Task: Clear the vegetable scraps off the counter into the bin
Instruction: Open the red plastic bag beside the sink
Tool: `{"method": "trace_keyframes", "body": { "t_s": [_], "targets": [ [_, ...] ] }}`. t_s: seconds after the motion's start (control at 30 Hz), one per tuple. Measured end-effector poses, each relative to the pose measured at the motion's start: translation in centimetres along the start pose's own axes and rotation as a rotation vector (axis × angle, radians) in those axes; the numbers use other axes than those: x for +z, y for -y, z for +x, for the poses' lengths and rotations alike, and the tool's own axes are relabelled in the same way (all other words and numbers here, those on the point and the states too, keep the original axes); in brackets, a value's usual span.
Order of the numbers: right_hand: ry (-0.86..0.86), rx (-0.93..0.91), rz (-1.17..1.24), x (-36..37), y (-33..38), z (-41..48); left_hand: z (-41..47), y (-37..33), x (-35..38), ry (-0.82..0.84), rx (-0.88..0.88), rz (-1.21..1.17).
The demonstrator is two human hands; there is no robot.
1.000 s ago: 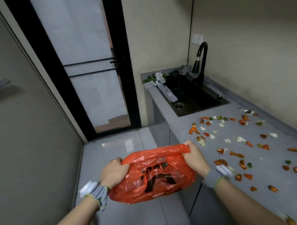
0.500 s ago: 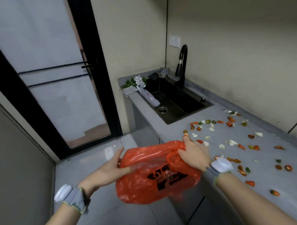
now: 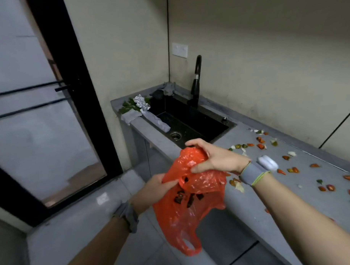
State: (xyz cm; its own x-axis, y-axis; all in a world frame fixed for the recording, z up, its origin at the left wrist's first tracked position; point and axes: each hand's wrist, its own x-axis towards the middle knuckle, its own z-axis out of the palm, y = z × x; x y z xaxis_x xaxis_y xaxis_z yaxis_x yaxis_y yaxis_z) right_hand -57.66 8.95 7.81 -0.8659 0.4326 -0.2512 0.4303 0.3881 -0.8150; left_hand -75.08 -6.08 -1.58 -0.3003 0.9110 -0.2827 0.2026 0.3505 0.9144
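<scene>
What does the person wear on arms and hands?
The left hand and right hand are gloveless, the forearms sleeveless. Each wrist has a grey band: the left band, and the right band with a yellow-green edge and a white device.

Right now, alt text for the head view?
An orange plastic bag is held beside a grey counter, right hand gripping its top, left hand its edge. Vegetable scraps lie scattered on the counter by a black sink.

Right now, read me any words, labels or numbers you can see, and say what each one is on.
Black print on the orange bag: too crumpled and blurred to read.
The white wall plate: no readable marking.
Nothing else in view carries text.
</scene>
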Motion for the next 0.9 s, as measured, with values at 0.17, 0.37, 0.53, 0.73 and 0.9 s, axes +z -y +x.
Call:
{"method": "trace_keyframes", "body": {
  "t_s": [0.17,0.37,0.53,0.73,0.9],
  "targets": [
    [-0.449,-0.129,0.919,-0.9,-4.7,-2.5,1.9,0.2,-1.6,-0.015,-0.061,-0.307],
    [-0.509,0.234,0.711,8.3,-11.2,-2.2,3.0,0.2,-0.6,0.176,-0.060,-0.536],
    [-0.540,0.255,0.586,12.1,-10.2,0.9,4.5,3.3,0.8,0.247,0.018,-0.372],
    [-0.666,0.350,0.292,12.0,-12.5,4.3,8.2,5.5,0.3,-0.154,-0.007,-0.078],
    [-0.759,0.594,0.235,8.9,-17.3,7.5,12.4,5.7,-5.2,-0.345,-0.104,0.171]
  ]
}}
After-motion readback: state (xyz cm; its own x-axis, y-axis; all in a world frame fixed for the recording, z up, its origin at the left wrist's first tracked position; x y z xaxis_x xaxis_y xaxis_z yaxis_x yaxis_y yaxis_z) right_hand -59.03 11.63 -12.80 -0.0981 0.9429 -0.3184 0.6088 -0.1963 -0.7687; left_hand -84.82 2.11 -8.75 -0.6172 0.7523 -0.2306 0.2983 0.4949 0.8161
